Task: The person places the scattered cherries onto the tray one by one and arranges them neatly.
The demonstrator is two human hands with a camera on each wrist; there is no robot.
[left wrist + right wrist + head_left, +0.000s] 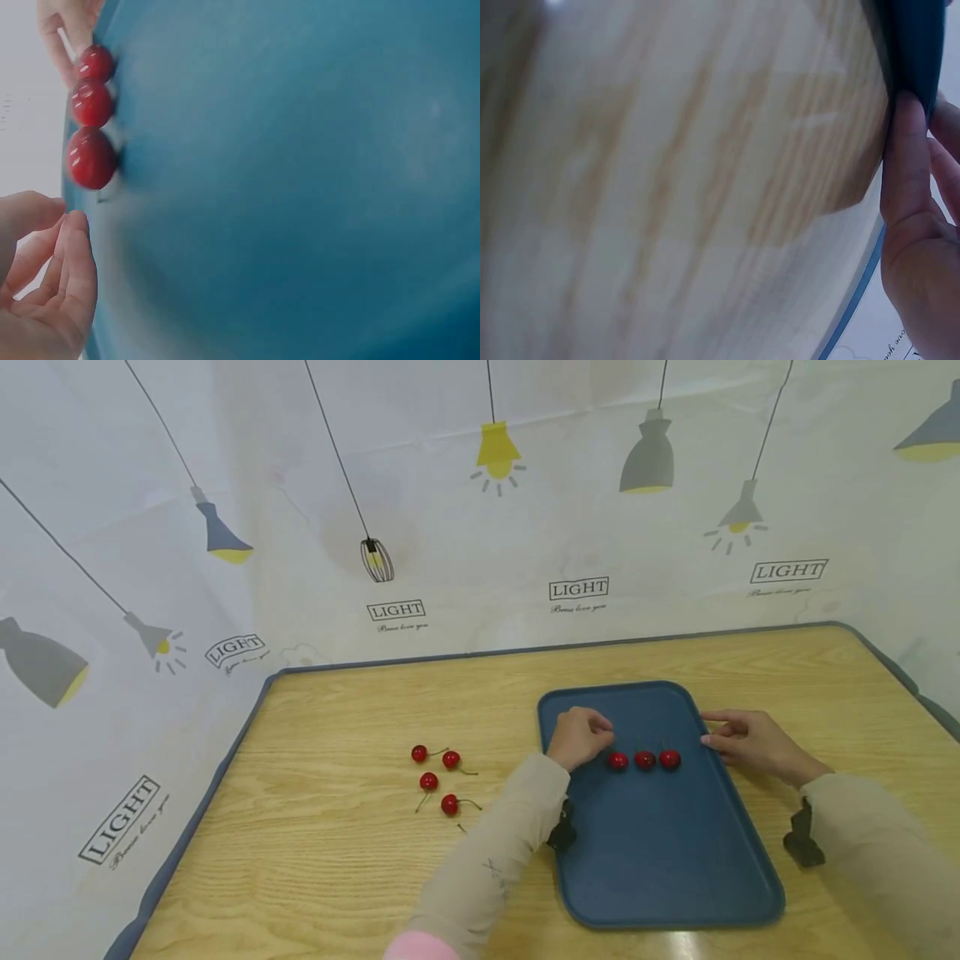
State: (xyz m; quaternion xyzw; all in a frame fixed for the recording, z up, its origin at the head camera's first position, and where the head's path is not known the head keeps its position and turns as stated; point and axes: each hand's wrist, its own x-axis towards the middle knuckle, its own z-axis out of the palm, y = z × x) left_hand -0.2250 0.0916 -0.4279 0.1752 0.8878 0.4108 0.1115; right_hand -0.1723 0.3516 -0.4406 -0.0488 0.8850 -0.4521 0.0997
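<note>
Left hand (581,737): grip narrow, apparently empty | right hand (757,745): grip loose against blue tray (660,852) | best lifted without nudging cherries (645,761)

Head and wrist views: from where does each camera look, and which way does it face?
Head: on the head, facing forward and down at the tray and table; both sleeves, left grip and right grip show.
Left wrist: on that wrist, facing across the tray; left grip shows lower left, right grip partly at top left.
Right wrist: on that wrist, facing table and tray edge; right grip shows at right.
Head and left wrist views share three cherries.
</note>
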